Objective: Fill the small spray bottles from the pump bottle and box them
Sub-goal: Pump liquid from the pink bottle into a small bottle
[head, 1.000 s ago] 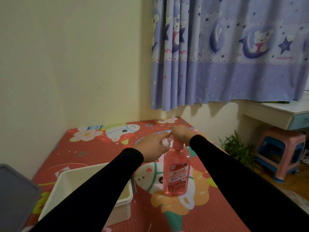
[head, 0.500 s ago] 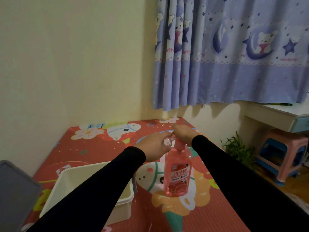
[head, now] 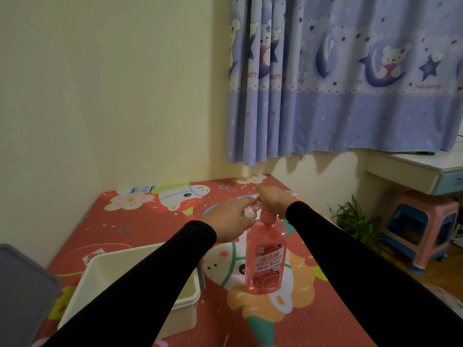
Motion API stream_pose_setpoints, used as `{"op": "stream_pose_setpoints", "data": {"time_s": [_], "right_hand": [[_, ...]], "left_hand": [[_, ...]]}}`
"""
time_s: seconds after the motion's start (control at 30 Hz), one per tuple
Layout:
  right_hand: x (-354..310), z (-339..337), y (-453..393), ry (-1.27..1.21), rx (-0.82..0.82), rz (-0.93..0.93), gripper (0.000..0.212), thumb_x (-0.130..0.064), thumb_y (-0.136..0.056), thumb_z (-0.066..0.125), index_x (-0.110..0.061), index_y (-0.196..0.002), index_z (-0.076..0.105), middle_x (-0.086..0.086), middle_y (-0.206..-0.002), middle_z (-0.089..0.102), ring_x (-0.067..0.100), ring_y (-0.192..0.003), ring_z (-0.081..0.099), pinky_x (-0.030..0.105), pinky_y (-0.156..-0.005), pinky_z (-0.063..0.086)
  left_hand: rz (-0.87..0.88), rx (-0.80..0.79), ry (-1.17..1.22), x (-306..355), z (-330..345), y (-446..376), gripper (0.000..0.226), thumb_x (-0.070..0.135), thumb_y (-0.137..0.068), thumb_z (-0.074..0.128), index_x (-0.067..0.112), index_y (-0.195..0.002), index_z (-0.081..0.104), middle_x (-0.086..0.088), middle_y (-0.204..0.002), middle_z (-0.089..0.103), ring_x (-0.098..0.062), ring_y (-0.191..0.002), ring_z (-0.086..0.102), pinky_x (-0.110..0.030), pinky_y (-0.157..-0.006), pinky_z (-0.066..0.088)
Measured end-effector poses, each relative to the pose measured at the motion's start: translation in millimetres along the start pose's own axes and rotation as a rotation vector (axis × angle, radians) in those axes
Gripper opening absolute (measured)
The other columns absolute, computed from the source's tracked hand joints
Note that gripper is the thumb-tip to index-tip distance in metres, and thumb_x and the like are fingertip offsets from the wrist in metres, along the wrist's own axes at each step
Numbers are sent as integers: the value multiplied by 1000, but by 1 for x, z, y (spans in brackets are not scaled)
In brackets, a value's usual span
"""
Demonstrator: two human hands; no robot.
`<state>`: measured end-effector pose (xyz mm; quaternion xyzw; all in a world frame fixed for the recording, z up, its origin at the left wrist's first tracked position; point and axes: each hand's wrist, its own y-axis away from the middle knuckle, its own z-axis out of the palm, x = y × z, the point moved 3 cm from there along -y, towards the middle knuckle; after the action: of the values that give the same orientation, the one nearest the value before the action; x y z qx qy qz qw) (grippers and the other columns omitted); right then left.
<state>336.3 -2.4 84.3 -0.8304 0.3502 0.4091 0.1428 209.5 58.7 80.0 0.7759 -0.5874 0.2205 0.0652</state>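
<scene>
A pink pump bottle stands upright on the red cartoon mat. My right hand rests on top of its pump head, fingers curled over it. My left hand grips a small clear spray bottle and holds it against the pump's spout, just left of the pump neck. Most of the small bottle is hidden by my fingers. A cream plastic box sits on the mat at the lower left, partly covered by my left sleeve.
A grey lid or panel is at the far left edge. Walls close the mat's far side and left side. To the right, off the mat, stand a potted plant, a pink and blue stool and a white desk.
Both hands stay at the pump head with the small bottle held at the spout. Only the camera has shifted slightly.
</scene>
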Motion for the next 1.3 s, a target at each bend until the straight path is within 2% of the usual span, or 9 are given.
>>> {"op": "stream_pose_setpoints", "data": {"time_s": [0.13,0.23,0.33,0.57,0.73,0.9,1.03,1.2,1.3], "right_hand": [[-6,-6,1,-54,-5,-13,41,-22,-102,35,2,-133,48,23,-137,51,19,-97,46,32,-83,44],[-10,-10,-1,-46,16,-48,43,-23,-103,32,0,-137,42,23,-140,47,24,-106,50,41,-102,41],[-4,-5,-4,-16,4,-24,41,-22,-102,33,2,-133,47,22,-136,51,22,-99,49,35,-90,41],[0,-1,-3,22,-13,-7,40,-19,-103,32,3,-131,49,24,-137,50,18,-96,43,30,-84,36],[-12,-11,-1,1,19,-52,42,-21,-103,33,2,-136,43,22,-140,48,30,-111,52,42,-101,40],[0,0,-2,-50,12,-11,41,-21,-102,35,2,-132,50,22,-137,52,17,-95,45,30,-82,38],[2,0,-1,-41,6,-7,41,-22,-103,33,1,-132,49,22,-138,50,16,-96,43,29,-83,35],[-7,-9,-4,-108,19,-25,43,-28,-102,35,-1,-133,47,22,-137,51,20,-98,47,40,-97,43],[-8,-9,-5,-81,35,-32,42,-25,-102,35,0,-133,46,23,-136,51,28,-103,54,40,-97,44]], "left_hand": [[1,-6,-5,3,-8,-2,50,30,-97,51,25,-145,37,-4,-135,53,-19,-108,53,-28,-86,40],[16,4,1,5,-13,-1,51,31,-98,48,30,-147,33,2,-136,50,-11,-99,48,-24,-82,34],[22,15,-9,3,-7,0,49,30,-98,50,27,-145,36,-2,-136,53,-19,-107,52,-29,-87,40],[1,-22,-45,2,-5,1,48,31,-98,50,24,-144,37,-6,-133,53,-23,-113,53,-31,-90,41],[10,4,-10,4,-13,0,52,33,-98,50,30,-147,33,-1,-133,52,-13,-97,49,-23,-81,34],[10,9,-29,2,-3,3,49,31,-98,50,25,-144,37,-5,-137,50,-22,-119,50,-29,-92,38],[8,-8,-30,3,-2,3,45,30,-98,51,23,-142,40,-7,-130,54,-24,-111,53,-33,-90,41],[20,13,17,6,-11,0,50,29,-98,51,26,-145,37,-1,-129,54,-17,-102,53,-25,-83,38],[22,30,18,6,-11,0,51,30,-97,51,28,-146,36,0,-125,55,-16,-99,53,-24,-82,38]]}}
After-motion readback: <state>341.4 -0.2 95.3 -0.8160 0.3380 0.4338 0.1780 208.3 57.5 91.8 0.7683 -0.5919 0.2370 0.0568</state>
